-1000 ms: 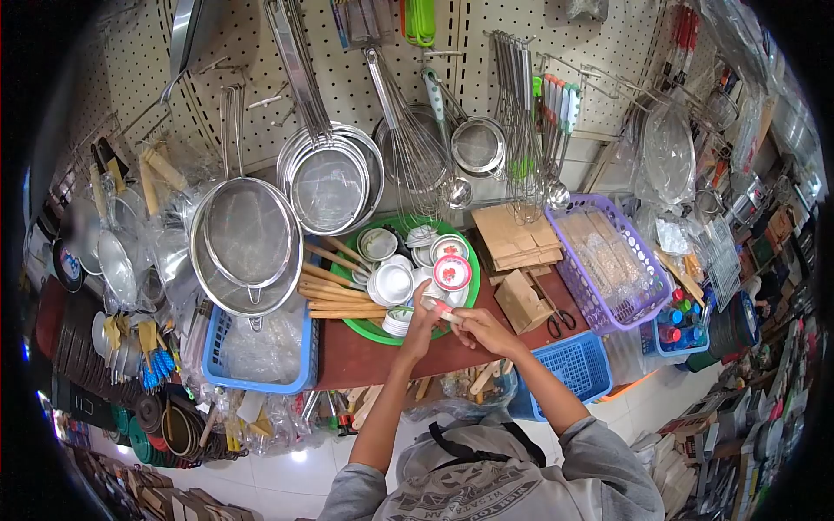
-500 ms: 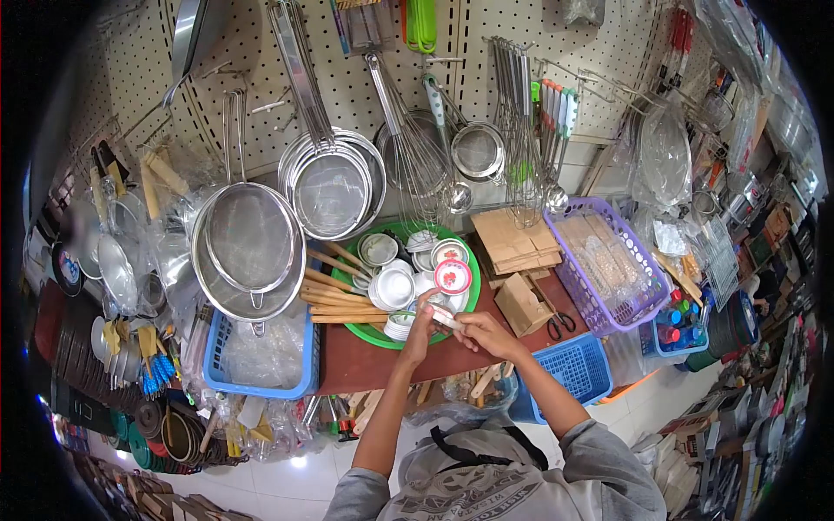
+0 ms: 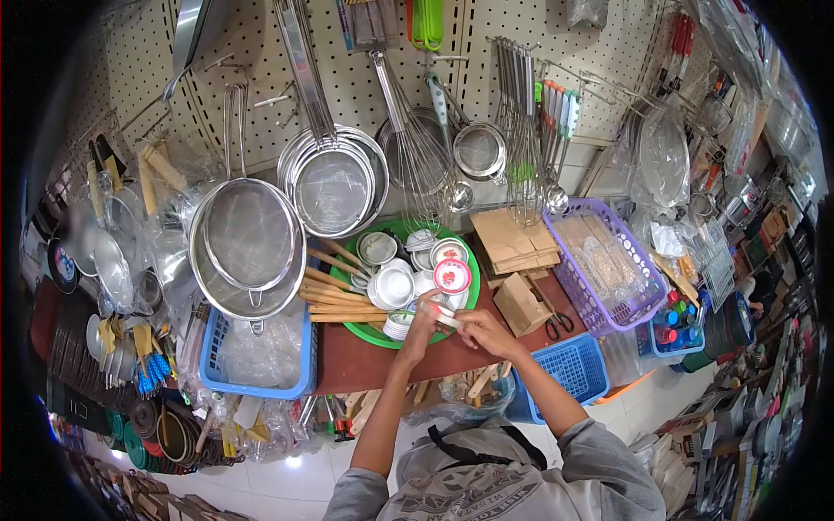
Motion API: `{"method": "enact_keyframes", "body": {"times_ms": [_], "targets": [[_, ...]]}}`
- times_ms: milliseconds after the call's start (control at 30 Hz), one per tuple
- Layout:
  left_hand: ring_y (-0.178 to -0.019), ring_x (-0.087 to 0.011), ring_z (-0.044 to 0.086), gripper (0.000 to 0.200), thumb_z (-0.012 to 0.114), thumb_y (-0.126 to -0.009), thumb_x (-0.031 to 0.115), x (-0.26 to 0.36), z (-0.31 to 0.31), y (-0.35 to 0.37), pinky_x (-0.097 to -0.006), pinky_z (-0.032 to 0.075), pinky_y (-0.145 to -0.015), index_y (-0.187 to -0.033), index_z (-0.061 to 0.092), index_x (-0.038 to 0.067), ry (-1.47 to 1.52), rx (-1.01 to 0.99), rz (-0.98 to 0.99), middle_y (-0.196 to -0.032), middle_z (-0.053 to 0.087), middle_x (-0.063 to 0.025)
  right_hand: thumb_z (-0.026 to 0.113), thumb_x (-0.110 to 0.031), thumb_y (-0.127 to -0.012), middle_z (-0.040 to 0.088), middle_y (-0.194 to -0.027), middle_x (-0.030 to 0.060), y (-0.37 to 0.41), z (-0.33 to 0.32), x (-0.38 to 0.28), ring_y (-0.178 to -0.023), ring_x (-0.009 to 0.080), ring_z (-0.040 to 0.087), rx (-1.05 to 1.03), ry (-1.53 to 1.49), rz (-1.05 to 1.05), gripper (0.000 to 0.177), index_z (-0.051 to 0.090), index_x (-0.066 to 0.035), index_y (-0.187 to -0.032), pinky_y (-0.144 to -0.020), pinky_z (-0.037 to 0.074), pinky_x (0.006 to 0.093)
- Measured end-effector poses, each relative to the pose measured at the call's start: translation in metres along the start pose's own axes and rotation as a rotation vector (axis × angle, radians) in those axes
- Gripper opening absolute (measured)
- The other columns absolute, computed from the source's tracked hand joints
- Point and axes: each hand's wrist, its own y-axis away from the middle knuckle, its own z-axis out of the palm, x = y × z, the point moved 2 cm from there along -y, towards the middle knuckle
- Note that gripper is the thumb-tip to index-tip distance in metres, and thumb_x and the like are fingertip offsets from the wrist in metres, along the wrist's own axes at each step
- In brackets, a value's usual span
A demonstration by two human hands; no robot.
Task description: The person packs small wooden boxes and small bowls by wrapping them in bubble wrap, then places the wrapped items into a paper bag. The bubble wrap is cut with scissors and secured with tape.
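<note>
Both hands meet at the near right rim of a round green tray (image 3: 354, 335). Between them is a small white bowl (image 3: 446, 319), seen edge-on and partly covered by fingers. My left hand (image 3: 422, 328) is closed around its left side. At its right side, the fingers of my right hand (image 3: 488, 333) are closed on the edge. Several small white bowls (image 3: 393, 286) lie stacked in the tray, and just beyond my fingers sits a bowl with a pink rim and red pattern (image 3: 452, 276). Wooden-handled utensils (image 3: 347, 311) rest across the tray's left side.
An open cardboard box (image 3: 523, 304) and scissors (image 3: 559, 326) lie right of the tray. A purple basket (image 3: 578, 276) stands farther right, a blue basket (image 3: 569, 369) below it. Another blue basket (image 3: 208, 369) holds clear plastic at left. Strainers (image 3: 248, 234) and whisks (image 3: 421, 161) hang from the pegboard.
The small bowl has tilted slightly between my hands, and my fingers have shifted a little on it. The camera view has moved very slightly. Both hands keep their hold.
</note>
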Motion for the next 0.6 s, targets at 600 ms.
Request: {"method": "enact_keyframes", "body": {"times_ms": [600], "targets": [[-0.089, -0.0143, 0.056, 0.055, 0.048, -0.1, 0.035, 0.003, 0.005, -0.001, -0.0281, 0.048, -0.074, -0.145, 0.029, 0.01, -0.209, 0.037, 0.121, -0.103, 0.052, -0.0049, 0.045, -0.015, -0.087, 0.04, -0.064, -0.001, -0.006, -0.004, -0.007, -0.055, 0.0078, 0.038, 0.021, 0.048, 0.107, 0.022, 0.049, -0.003, -0.07, -0.048, 0.034, 0.0251]]}}
